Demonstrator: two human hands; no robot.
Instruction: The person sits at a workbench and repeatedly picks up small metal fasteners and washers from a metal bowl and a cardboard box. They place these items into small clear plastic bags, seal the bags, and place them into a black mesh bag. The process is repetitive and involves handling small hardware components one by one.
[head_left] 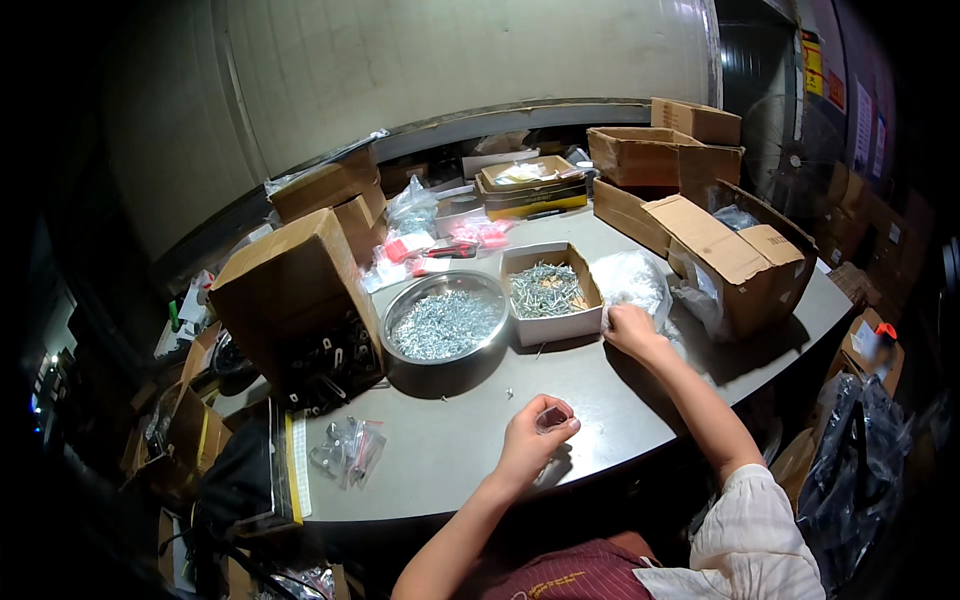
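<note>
White plastic bag [632,278]: set on the surface [450,440], just right of the screw box [556,328].
Right hand [632,330]: curled at the bag's near edge; whether anything is gripped cannot be told.
Left hand [534,437]: closed around a small clear thing [550,420].
Metal bowl [445,280]: placed beside the screw box.

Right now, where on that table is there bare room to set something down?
The widest bare patch of the table lies between the small clear bags and the left hand, in front of the metal bowl. A smaller patch lies between it and the right hand. The back is crowded with cartons and pink packets.
</note>
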